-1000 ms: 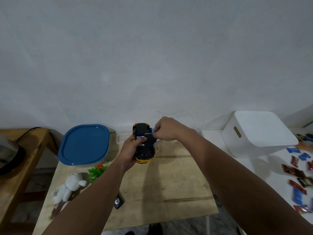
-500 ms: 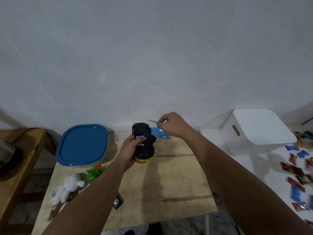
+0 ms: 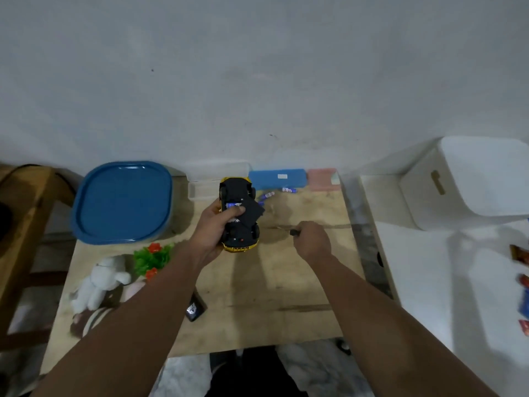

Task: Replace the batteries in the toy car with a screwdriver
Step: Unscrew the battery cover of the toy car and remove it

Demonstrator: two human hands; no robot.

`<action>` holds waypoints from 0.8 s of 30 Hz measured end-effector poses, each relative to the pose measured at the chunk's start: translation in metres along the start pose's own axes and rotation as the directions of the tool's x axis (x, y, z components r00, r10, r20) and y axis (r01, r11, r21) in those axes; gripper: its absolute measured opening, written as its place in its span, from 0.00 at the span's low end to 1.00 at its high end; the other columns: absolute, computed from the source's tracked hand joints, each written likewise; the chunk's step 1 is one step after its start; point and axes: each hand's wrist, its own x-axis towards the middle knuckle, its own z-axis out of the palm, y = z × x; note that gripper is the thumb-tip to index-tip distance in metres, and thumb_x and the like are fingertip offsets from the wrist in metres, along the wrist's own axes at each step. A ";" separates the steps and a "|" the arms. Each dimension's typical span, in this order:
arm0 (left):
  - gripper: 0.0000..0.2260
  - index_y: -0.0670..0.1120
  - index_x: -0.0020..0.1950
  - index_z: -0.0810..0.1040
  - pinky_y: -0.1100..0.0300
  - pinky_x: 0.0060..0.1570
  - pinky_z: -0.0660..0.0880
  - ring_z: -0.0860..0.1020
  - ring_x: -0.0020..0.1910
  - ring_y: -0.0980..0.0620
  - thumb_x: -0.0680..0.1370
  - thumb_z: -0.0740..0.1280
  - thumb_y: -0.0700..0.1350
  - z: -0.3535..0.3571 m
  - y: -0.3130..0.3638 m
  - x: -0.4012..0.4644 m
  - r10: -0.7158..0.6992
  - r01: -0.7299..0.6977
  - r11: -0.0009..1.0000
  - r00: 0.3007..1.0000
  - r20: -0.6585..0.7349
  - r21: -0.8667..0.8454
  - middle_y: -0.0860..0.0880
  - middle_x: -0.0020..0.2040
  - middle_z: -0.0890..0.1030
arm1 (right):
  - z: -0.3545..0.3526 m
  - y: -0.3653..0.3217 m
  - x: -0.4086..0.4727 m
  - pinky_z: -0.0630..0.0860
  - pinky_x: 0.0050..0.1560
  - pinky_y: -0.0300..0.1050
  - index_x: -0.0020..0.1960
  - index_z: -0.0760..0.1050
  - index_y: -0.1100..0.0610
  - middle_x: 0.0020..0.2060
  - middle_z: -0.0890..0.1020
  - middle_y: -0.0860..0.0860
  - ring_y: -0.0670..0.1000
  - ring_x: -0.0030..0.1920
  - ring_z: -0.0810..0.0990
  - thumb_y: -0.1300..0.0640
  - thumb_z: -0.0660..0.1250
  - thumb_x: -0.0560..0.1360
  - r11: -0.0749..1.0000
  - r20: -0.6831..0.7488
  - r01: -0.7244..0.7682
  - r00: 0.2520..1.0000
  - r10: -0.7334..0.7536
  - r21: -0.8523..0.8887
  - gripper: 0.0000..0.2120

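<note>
Far wall (image 3: 257, 81): plain, pale grey-white, with a few small dark marks. Centre: light plywood table (image 3: 286, 282), dark streaks along the grain, set against the wall. Left: wooden side table (image 3: 25, 202), brown, a dark cable over its far edge. Right: white surface (image 3: 446, 296), adjoining the plywood table. Floor (image 3: 183, 376) below the near edge: pale, mottled. Lighting dim and even.

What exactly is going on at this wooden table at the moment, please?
A person holds a yellow toy car upside down in the left hand, thumb over a battery in the open compartment, with the black cover askew. The right hand grips a screwdriver off to the side. Loose batteries lie on the table behind.
</note>
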 end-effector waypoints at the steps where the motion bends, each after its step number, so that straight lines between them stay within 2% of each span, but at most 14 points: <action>1: 0.12 0.45 0.62 0.81 0.54 0.41 0.83 0.87 0.45 0.45 0.80 0.69 0.34 0.000 -0.003 0.003 -0.003 0.003 1.000 1.000 0.000 -0.002 0.42 0.52 0.88 | 0.009 0.001 0.003 0.81 0.49 0.51 0.52 0.83 0.54 0.50 0.82 0.55 0.59 0.51 0.83 0.58 0.67 0.76 1.000 -0.012 0.002 1.000 -0.002 -0.006 0.08; 6: 0.13 0.44 0.63 0.81 0.53 0.42 0.83 0.87 0.46 0.44 0.80 0.69 0.34 -0.003 -0.015 0.009 -0.019 0.019 1.000 1.000 -0.002 0.011 0.41 0.53 0.88 | 0.031 0.002 0.014 0.75 0.55 0.54 0.56 0.81 0.47 0.54 0.79 0.51 0.57 0.57 0.78 0.52 0.65 0.79 0.995 -0.073 -0.006 0.997 -0.001 -0.102 0.09; 10: 0.13 0.43 0.63 0.81 0.54 0.41 0.83 0.87 0.45 0.44 0.79 0.69 0.34 -0.006 -0.019 0.010 -0.038 0.038 0.999 0.999 -0.012 0.004 0.42 0.51 0.88 | 0.028 -0.004 0.020 0.74 0.59 0.56 0.60 0.80 0.47 0.58 0.77 0.51 0.58 0.61 0.76 0.52 0.67 0.78 0.994 -0.032 -0.021 0.999 0.018 -0.111 0.12; 12: 0.14 0.43 0.64 0.80 0.53 0.42 0.83 0.87 0.45 0.44 0.79 0.69 0.34 -0.008 -0.018 0.009 -0.040 0.041 0.999 0.999 -0.013 0.006 0.42 0.52 0.88 | 0.017 -0.011 0.020 0.75 0.59 0.56 0.60 0.80 0.48 0.58 0.78 0.51 0.57 0.61 0.77 0.51 0.69 0.76 1.000 -0.056 -0.014 0.998 0.013 -0.016 0.13; 13: 0.14 0.44 0.64 0.80 0.53 0.41 0.83 0.87 0.45 0.44 0.79 0.69 0.34 -0.008 -0.018 0.008 -0.041 0.041 0.999 0.999 -0.014 0.008 0.42 0.52 0.88 | 0.009 -0.015 0.019 0.76 0.57 0.53 0.57 0.81 0.48 0.56 0.80 0.50 0.55 0.58 0.78 0.51 0.70 0.75 0.997 -0.086 0.014 0.996 -0.008 0.073 0.11; 15: 0.15 0.44 0.65 0.80 0.54 0.41 0.83 0.87 0.45 0.45 0.79 0.69 0.34 -0.009 -0.015 0.003 -0.040 0.040 0.999 0.999 -0.014 0.014 0.43 0.52 0.88 | -0.012 -0.029 0.013 0.77 0.47 0.45 0.46 0.81 0.50 0.44 0.83 0.48 0.50 0.46 0.81 0.55 0.71 0.74 0.941 -0.115 0.090 0.992 -0.055 0.328 0.02; 17: 0.14 0.44 0.64 0.81 0.54 0.40 0.83 0.87 0.45 0.45 0.79 0.69 0.34 -0.009 -0.012 -0.002 -0.036 0.036 0.999 0.999 -0.012 0.019 0.43 0.51 0.88 | -0.037 -0.048 0.004 0.75 0.39 0.38 0.42 0.81 0.55 0.40 0.84 0.50 0.45 0.38 0.80 0.61 0.69 0.75 0.808 -0.027 0.077 0.997 -0.075 0.584 0.05; 19: 0.13 0.45 0.62 0.81 0.54 0.40 0.83 0.87 0.44 0.45 0.79 0.69 0.34 -0.008 -0.011 -0.007 -0.033 0.033 0.999 0.999 -0.007 0.027 0.43 0.51 0.88 | -0.059 -0.065 -0.008 0.75 0.35 0.33 0.44 0.81 0.57 0.45 0.86 0.56 0.47 0.40 0.81 0.63 0.69 0.76 0.654 0.153 -0.028 0.979 -0.134 0.756 0.05; 20: 0.13 0.46 0.62 0.81 0.54 0.40 0.83 0.87 0.44 0.45 0.79 0.69 0.34 -0.008 -0.010 -0.010 -0.032 0.032 0.999 0.999 -0.002 0.030 0.43 0.51 0.88 | -0.066 -0.071 -0.012 0.76 0.37 0.35 0.44 0.81 0.56 0.47 0.87 0.56 0.49 0.42 0.82 0.61 0.70 0.77 0.613 0.236 -0.082 0.956 -0.174 0.786 0.03; 21: 0.13 0.46 0.62 0.81 0.55 0.40 0.83 0.87 0.43 0.46 0.80 0.69 0.34 -0.007 -0.009 -0.012 -0.030 0.030 0.999 1.000 0.005 0.034 0.44 0.50 0.88 | -0.071 -0.075 -0.016 0.76 0.41 0.38 0.45 0.80 0.55 0.48 0.87 0.55 0.50 0.43 0.83 0.58 0.72 0.76 0.598 0.301 -0.124 0.931 -0.207 0.792 0.02; 24: 0.13 0.45 0.62 0.81 0.55 0.39 0.83 0.87 0.42 0.46 0.80 0.69 0.33 -0.004 -0.008 -0.017 -0.016 0.015 0.999 1.000 0.025 0.039 0.45 0.48 0.88 | -0.075 -0.082 -0.021 0.74 0.50 0.48 0.48 0.77 0.55 0.48 0.87 0.54 0.52 0.47 0.86 0.52 0.76 0.73 0.623 0.392 -0.159 0.883 -0.257 0.766 0.11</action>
